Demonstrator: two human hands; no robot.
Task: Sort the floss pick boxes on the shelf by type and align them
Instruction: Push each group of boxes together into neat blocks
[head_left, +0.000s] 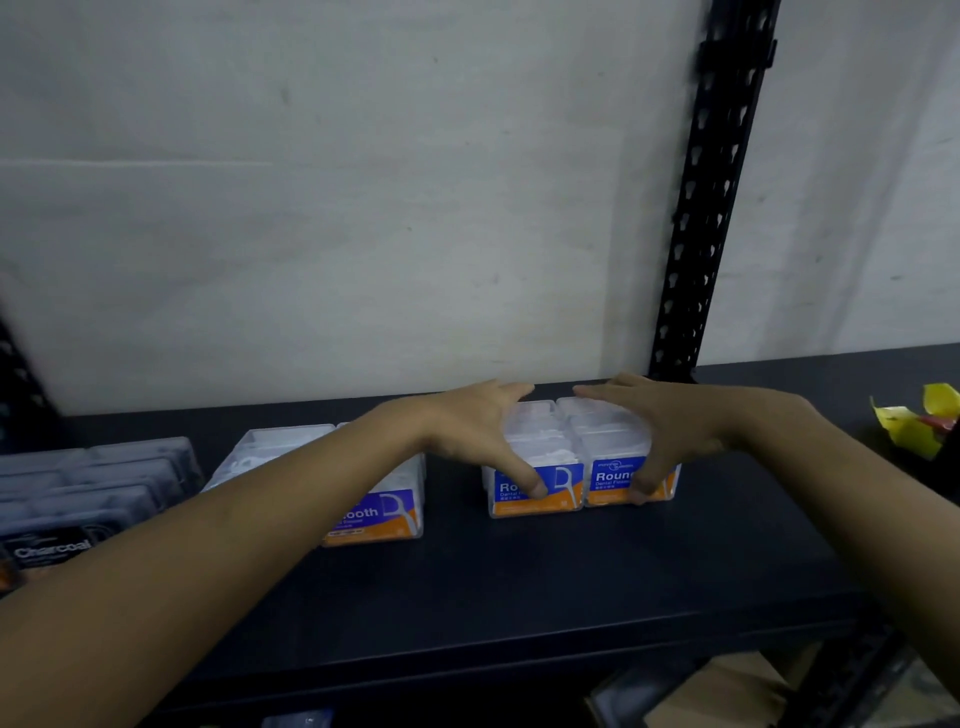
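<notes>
Two rows of clear "Round" floss pick boxes (558, 457) with blue and orange labels stand side by side on the black shelf (519, 571). My left hand (478, 431) clasps the left row, its thumb on the front label and its fingers over the back. My right hand (660, 426) clasps the right row in the same way. To the left stand clear "Smooth" boxes (384, 499), partly hidden by my left forearm. Dark "Charcoal" boxes (88, 499) sit in rows at the far left.
A white wall backs the shelf. A black perforated upright post (701, 208) rises behind the Round boxes. Yellow packaging (914, 421) lies at the far right. Cardboard boxes (727, 691) show below the shelf's front edge.
</notes>
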